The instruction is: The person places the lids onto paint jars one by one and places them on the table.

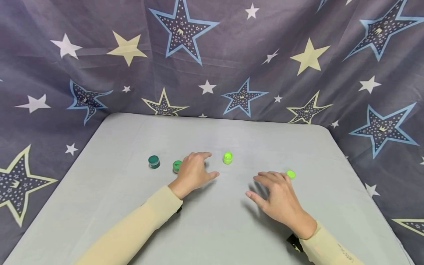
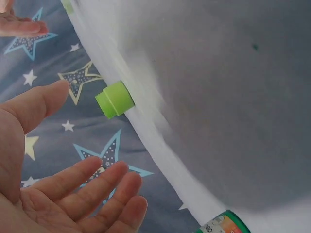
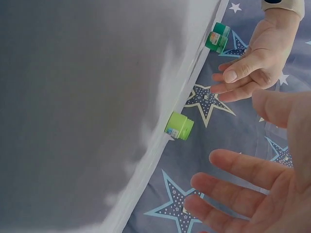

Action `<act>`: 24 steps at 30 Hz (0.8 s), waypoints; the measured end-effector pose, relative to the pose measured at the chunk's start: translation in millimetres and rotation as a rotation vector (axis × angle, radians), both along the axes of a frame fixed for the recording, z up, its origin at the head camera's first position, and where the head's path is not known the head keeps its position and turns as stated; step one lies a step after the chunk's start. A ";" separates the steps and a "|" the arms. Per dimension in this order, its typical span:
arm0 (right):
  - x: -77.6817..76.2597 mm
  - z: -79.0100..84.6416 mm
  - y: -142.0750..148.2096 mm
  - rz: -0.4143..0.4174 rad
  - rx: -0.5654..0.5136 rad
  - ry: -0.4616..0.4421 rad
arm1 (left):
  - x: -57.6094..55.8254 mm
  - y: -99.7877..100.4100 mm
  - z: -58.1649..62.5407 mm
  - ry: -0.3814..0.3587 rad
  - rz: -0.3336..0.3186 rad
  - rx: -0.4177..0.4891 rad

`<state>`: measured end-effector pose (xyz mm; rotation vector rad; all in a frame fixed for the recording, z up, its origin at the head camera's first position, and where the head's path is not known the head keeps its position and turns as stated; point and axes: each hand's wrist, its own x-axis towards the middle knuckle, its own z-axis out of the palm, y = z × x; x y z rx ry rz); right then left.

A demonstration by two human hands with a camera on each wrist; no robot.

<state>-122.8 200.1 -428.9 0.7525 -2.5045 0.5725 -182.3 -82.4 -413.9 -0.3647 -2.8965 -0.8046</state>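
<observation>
A small light green jar (image 1: 227,158) stands uncapped on the table, between the two hands and a little beyond them. My left hand (image 1: 193,171) hovers just left of it, thumb and fingers spread apart and holding nothing. Partly covered by that hand is a green jar (image 1: 177,166) with its lid on. Over the table to the right, my right hand (image 1: 279,197) is also spread and holds nothing. Just past its fingers lies a light green lid (image 1: 290,174). In the right wrist view the light green jar (image 3: 179,126) shows a threaded neck.
A dark teal jar (image 1: 154,161) with its lid on stands left of the green jar. The table (image 1: 109,176) has a pale grey cover. Dark cloth (image 1: 232,55) printed with stars hangs behind it and along both sides.
</observation>
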 end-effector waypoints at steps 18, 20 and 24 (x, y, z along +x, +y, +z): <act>-2.9 3.3 13.0 -0.060 -0.003 -0.006 | -16.0 19.5 -3.4 -0.051 0.017 -0.010; -2.9 3.4 14.4 -0.065 -0.007 -0.004 | -18.2 22.0 -3.9 -0.061 0.025 -0.013; -2.8 4.1 16.6 -0.071 -0.017 -0.002 | -22.1 26.4 -5.8 -0.083 0.039 -0.021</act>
